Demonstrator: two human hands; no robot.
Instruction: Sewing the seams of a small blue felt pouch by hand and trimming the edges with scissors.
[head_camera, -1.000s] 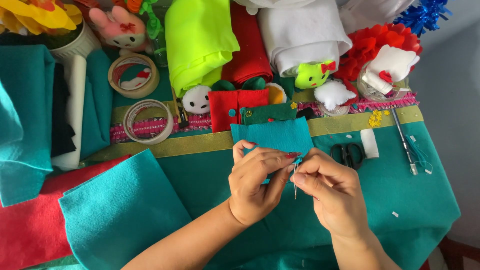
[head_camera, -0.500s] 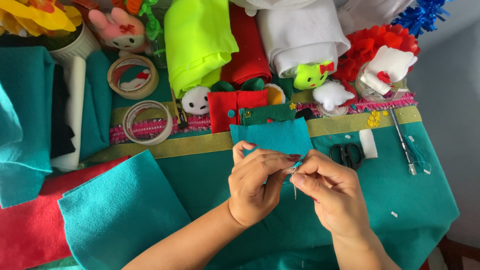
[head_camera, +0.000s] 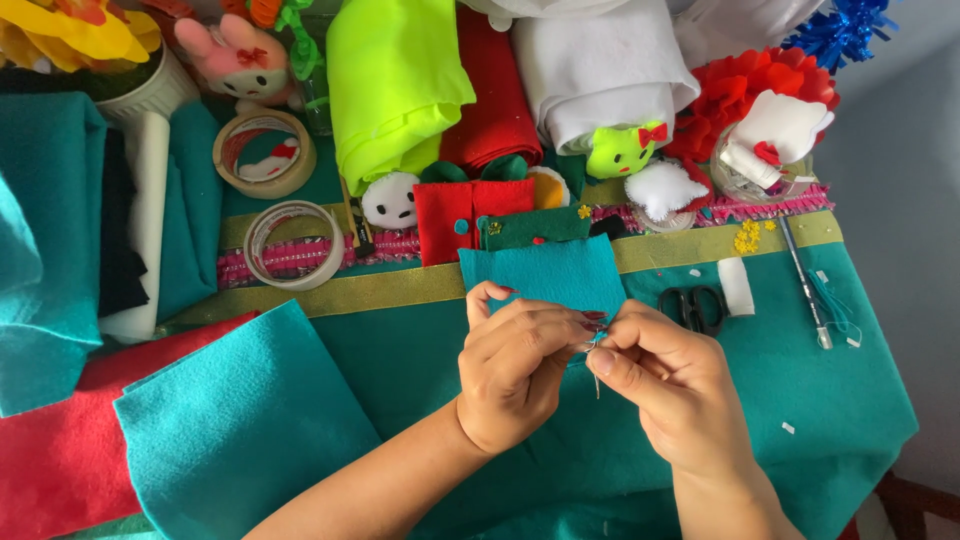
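My left hand (head_camera: 518, 370) pinches the lower edge of a small teal felt piece (head_camera: 545, 275), which stands up above my fingers. Close against it, my right hand (head_camera: 672, 385) grips a thin sewing needle (head_camera: 596, 378) between thumb and forefinger; the needle's tip points down just below the felt's edge. Both hands meet over the teal cloth covering the table (head_camera: 800, 400). Any thread is too fine to make out.
Black scissors (head_camera: 693, 305) lie just right of my hands, with a white felt scrap (head_camera: 737, 286) and a slim metal tool (head_camera: 803, 280) beyond. Teal (head_camera: 240, 420) and red felt sheets (head_camera: 60, 450) lie at left. Tape rolls (head_camera: 293, 245), stuffed toys and folded fabrics line the back.
Both hands have stayed in place; the fingers shifted only slightly around the needle and felt edge.
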